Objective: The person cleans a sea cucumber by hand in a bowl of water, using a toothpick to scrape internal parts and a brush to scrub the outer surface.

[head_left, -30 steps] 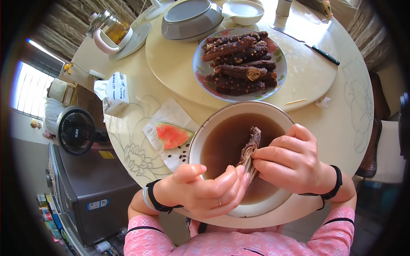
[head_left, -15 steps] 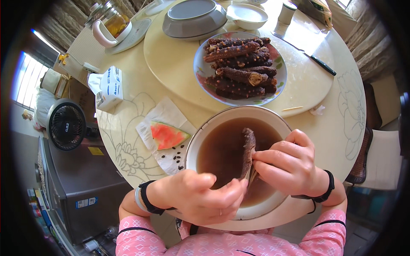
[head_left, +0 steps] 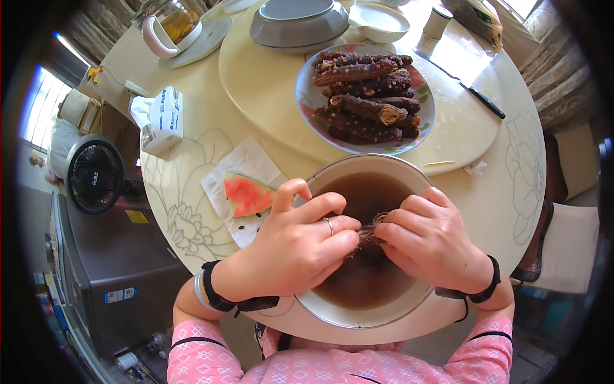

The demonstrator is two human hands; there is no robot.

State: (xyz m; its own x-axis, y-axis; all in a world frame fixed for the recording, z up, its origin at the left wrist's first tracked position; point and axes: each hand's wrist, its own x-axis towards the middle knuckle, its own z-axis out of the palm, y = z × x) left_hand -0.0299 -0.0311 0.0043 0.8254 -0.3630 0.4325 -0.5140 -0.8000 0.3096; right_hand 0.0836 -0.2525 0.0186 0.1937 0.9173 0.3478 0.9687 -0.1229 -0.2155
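Both hands are closed together on one dark sea cucumber [head_left: 368, 232], held over the large bowl [head_left: 332, 313] of brown water in the lower centre of the frame. The left hand [head_left: 294, 246] grips it from the left with fingers curled, the right hand [head_left: 432, 240] pinches its other end; only a small part shows between them.

To do this well, I think it is best to keep the piece low above the water, so drips fall back inside. The grip should be firm but not squeezing, because the wet skin looks slippery.

Above the bowl is a patterned plate [head_left: 307, 109] piled with more sea cucumbers [head_left: 364, 105]. A watermelon slice [head_left: 246, 194] lies on a napkin [head_left: 246, 160] at the left, on the round tabletop [head_left: 192, 211].
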